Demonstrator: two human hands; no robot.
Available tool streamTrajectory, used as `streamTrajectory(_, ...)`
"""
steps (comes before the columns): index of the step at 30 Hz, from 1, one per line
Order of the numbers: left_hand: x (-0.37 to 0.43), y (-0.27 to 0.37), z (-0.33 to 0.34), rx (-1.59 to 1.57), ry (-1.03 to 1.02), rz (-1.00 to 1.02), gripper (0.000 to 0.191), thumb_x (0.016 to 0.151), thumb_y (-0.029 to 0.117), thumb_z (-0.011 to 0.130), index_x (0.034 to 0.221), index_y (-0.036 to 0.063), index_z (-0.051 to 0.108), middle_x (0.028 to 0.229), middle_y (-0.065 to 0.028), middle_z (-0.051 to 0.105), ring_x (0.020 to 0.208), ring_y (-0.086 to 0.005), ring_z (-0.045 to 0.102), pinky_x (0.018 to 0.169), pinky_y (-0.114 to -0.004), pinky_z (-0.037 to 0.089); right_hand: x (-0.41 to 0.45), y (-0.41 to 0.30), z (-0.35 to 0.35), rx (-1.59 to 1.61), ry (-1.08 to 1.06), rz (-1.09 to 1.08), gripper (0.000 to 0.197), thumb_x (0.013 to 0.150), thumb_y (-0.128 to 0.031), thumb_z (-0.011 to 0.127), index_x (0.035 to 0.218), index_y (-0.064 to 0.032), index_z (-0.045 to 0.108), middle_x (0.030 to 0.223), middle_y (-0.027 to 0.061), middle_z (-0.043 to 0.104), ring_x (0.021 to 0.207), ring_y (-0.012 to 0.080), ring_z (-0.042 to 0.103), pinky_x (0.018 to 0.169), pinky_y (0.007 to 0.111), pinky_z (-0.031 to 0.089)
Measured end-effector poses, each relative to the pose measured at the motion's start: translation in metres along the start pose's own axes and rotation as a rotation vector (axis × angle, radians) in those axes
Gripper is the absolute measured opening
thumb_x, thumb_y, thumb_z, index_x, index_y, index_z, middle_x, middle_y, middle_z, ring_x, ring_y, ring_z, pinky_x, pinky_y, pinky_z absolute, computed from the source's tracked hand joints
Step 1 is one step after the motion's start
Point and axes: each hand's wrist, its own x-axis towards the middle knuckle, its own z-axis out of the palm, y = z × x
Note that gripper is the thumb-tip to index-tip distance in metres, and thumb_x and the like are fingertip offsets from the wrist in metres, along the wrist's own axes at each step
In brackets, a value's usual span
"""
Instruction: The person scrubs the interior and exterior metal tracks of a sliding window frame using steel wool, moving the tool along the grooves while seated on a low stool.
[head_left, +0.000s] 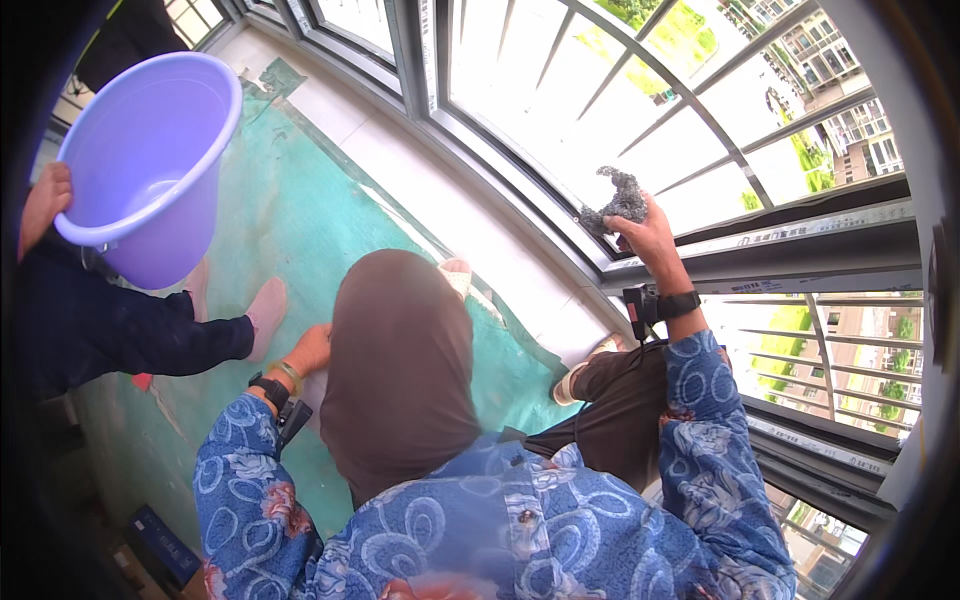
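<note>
A grey metal scouring pad, apparently steel wool (619, 201), is pinched in my right hand (646, 231), up against the lower corner of a grey window frame (517, 187). My left hand (315, 349) hangs low beside my bent left knee; its fingers are mostly hidden behind the trouser leg, and I cannot tell whether they hold anything. A black strapped device is on each of my wrists.
At the left, another person's hand (46, 202) holds a purple plastic bucket (199, 225) by its rim; that person's pink shoes stand on the green floor sheeting (315, 217). A pale tiled ledge (375, 142) runs below the windows. Curved metal bars (675, 82) lie outside the glass. A blue box (165, 544) is at the lower left.
</note>
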Motion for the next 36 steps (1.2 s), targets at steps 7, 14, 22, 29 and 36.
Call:
streamTrajectory(7, 0.262, 0.063, 0.048, 0.864, 0.813, 0.487, 0.019, 0.082, 0.016, 0.045, 0.099, 0.0074, 0.047, 0.099, -0.0101, 0.053, 0.098, -0.0253, 0.051, 0.086, -0.037, 0.042, 0.042, -0.029, 0.018, 0.021, -0.087, -0.066, 0.046, 0.069, -0.004, 0.067, 0.111, -0.0021, 0.048, 0.075, 0.0027, 0.058, 0.057, 0.0064, 0.052, 0.047, 0.019, 0.041)
streamTrajectory(14, 0.298, 0.094, 0.021, 0.882, 0.916, 0.493, 0.015, 0.078, 0.015, 0.051, 0.091, 0.0087, 0.047, 0.09, -0.0116, 0.051, 0.087, -0.027, 0.052, 0.076, -0.04, 0.045, 0.067, -0.037, 0.027, 0.074, -0.057, 0.156, 0.057, 0.069, -0.001, 0.067, 0.121, -0.0021, 0.043, 0.082, 0.0029, 0.058, 0.063, 0.0076, 0.053, 0.051, 0.02, 0.043)
streamTrajectory(22, 0.227, 0.091, 0.001, 0.639, 0.905, 0.32, 0.018, 0.081, 0.019, 0.052, 0.094, 0.0068, 0.049, 0.085, -0.0102, 0.053, 0.079, -0.0237, 0.053, 0.069, -0.037, 0.045, 0.085, -0.014, -0.018, -0.05, 0.036, 0.093, 0.058, 0.065, -0.015, 0.071, 0.114, 0.0041, 0.047, 0.095, 0.0138, 0.06, 0.084, 0.0198, 0.057, 0.075, 0.027, 0.045)
streamTrajectory(29, -0.034, -0.021, 0.049, 0.001, 0.272, -0.133, 0.022, 0.085, 0.02, 0.048, 0.1, 0.0038, 0.049, 0.091, -0.0091, 0.054, 0.083, -0.0198, 0.053, 0.073, -0.034, 0.044, 0.009, 0.037, -0.093, -0.24, 0.108, -0.106, 0.065, 0.067, -0.021, 0.073, 0.119, 0.0049, 0.043, 0.101, 0.0151, 0.058, 0.09, 0.0196, 0.056, 0.081, 0.027, 0.044)
streamTrajectory(36, 0.047, 0.038, 0.057, 0.027, -0.131, 0.202, 0.028, 0.088, 0.021, 0.045, 0.106, 0.0008, 0.05, 0.097, -0.008, 0.055, 0.087, -0.016, 0.052, 0.077, -0.03, 0.043, -0.03, 0.095, -0.067, 0.068, 0.233, -0.048, 0.048, 0.068, -0.016, 0.071, 0.108, 0.0005, 0.051, 0.078, 0.007, 0.059, 0.063, 0.0123, 0.055, 0.053, 0.023, 0.045)
